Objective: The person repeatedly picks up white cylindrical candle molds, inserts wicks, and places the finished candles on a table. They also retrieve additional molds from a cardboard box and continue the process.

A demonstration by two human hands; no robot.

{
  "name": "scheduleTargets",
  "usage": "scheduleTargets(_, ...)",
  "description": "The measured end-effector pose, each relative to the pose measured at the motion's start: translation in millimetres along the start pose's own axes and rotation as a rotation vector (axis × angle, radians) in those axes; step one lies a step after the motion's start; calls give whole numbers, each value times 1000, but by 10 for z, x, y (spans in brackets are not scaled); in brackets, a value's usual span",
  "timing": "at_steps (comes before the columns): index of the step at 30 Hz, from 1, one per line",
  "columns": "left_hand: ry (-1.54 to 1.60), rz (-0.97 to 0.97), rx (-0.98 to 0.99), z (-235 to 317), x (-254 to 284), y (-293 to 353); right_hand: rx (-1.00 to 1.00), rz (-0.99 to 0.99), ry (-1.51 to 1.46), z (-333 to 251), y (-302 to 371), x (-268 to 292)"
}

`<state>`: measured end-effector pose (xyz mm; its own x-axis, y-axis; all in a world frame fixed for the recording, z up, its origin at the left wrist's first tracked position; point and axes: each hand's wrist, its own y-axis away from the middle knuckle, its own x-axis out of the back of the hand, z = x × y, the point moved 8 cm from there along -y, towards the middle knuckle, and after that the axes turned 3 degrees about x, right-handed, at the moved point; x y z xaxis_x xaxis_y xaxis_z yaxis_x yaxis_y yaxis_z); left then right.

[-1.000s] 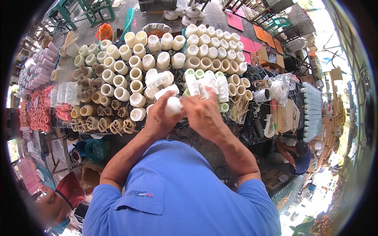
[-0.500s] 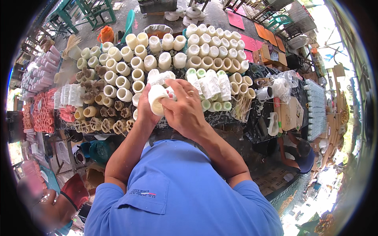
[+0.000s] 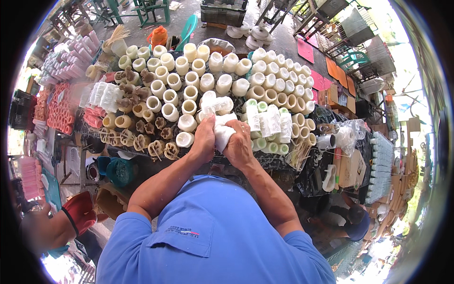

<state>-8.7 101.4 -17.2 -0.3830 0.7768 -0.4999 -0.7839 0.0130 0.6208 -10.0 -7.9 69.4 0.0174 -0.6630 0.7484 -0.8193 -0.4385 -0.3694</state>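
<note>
Close to the table's front edge, my left hand [image 3: 204, 138] and my right hand [image 3: 239, 144] are closed round opposite sides of a white crumpled cloth-like piece [image 3: 223, 131]. Whether anything lies inside its folds is hidden. Just beyond my fingers rests another folded white piece [image 3: 213, 102], among cream wax cylinders [image 3: 206, 82]. To the left of my left hand stand a pale wax cylinder [image 3: 185, 139] and a second one behind it. White candles with a dripped-looking surface [image 3: 273, 120] lie to the right of my right hand, over green-tinted cylinders [image 3: 259, 143].
Brown flower-shaped wax pieces [image 3: 163, 150] line the front left edge. Red-pink pieces [image 3: 61, 111] are stacked far left. At right are a clear plastic bag [image 3: 347, 130], cardboard [image 3: 352, 168] and rows of glass jars [image 3: 379, 156]. Other people [image 3: 78, 222] are at lower left and right.
The cream wax cylinder that was tilted in my hands no longer shows there; both hands now grip white cloth-like material. The whole view has shifted, so the table appears farther right and lower.
</note>
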Motion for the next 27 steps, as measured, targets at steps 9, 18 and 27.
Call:
scheduleTargets(9,-58,-151,56,-288,161,-248,-85,-48,-133,66,121,-112)
scheduleTargets(18,-67,-32,159,-374,86,34,-171,20,-160,257,111,-87)
scheduleTargets(27,93,-166,-131,150,-105,80,-72,219,-297,244,278,344)
